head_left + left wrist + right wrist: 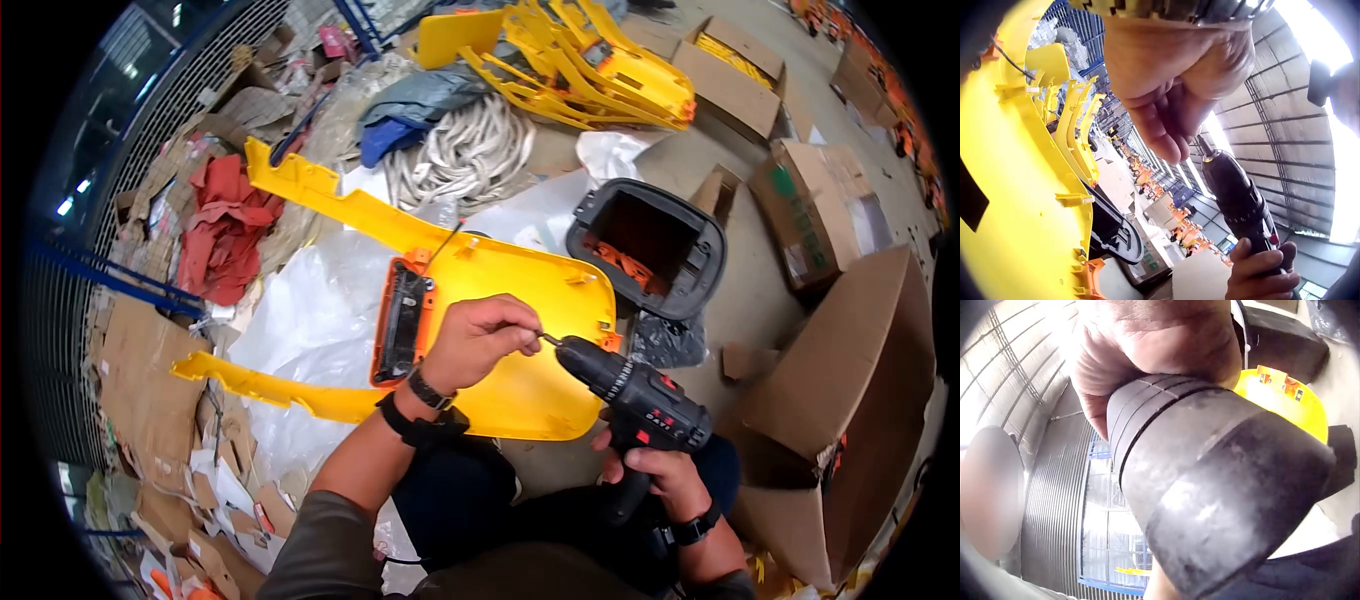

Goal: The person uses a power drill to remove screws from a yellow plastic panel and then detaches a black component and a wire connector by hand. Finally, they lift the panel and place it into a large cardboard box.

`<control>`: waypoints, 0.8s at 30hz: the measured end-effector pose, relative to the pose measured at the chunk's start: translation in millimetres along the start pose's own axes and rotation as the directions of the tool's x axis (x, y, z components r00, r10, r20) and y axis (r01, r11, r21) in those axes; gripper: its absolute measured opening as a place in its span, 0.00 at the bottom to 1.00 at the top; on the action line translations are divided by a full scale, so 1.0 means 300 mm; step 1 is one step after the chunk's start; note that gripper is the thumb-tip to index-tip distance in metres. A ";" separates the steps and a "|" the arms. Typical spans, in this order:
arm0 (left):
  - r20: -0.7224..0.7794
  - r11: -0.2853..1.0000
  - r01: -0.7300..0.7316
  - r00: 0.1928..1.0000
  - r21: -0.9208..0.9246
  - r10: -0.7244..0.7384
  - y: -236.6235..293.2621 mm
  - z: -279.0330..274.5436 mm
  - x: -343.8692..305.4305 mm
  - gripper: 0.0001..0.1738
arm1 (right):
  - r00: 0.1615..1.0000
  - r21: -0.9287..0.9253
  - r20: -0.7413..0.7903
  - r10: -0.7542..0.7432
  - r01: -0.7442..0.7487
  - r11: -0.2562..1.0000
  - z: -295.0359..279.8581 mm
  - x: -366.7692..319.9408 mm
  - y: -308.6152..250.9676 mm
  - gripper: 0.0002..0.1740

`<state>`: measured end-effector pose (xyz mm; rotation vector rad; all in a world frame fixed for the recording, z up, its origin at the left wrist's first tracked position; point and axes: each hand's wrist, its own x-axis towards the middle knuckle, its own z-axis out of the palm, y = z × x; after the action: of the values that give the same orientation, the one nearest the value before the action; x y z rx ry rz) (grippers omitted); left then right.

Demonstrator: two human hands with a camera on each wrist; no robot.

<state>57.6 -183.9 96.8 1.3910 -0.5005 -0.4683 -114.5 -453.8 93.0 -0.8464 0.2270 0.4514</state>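
Nearest the body, the right hand (664, 474) grips the handle of a black plastic power drill (655, 412) with red accents, its fingers wrapped round; whether one presses the trigger cannot be told. The drill points across toward the left hand (485, 335), whose fingers are drawn together in a pinch at the end of a slim metal bit (551, 341). Any screw there is too small to make out.

The step in hand seems to be readying the drill's tip. It would go best with the trigger untouched while skin is on the bit, the drill braced, and whatever is fitted lined up straight with the chuck.

Just below the left hand lies a broad yellow plastic panel (530, 275) with two long arms. An orange-rimmed black plastic insert (404, 318) sits between the arms' roots; any fastening there would call for a square, gentle approach.

Beyond the panel stand an open dark grey plastic container (706, 246) and a coil of off-white rope (468, 150), then stacked yellow plastic parts (570, 70).
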 end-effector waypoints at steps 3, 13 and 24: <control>-0.028 0.993 0.057 0.998 -0.106 -0.060 -0.010 0.021 0.004 0.18 | 1.000 0.040 -0.010 -0.026 0.026 0.999 -0.012 -0.001 0.014 0.42; -0.774 0.692 0.361 0.394 0.626 0.495 -0.097 -0.453 0.037 0.27 | 0.998 0.100 -0.039 -0.045 0.048 0.994 -0.024 -0.025 0.017 0.44; -0.647 0.664 0.734 0.575 0.139 -0.501 -0.136 -0.753 0.124 0.44 | 0.991 0.024 -0.119 -0.066 0.069 0.997 0.011 0.010 0.014 0.43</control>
<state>219.7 -29.5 33.8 2.0194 0.4740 -0.5114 -113.6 -448.0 91.3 -0.8519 0.3121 0.3348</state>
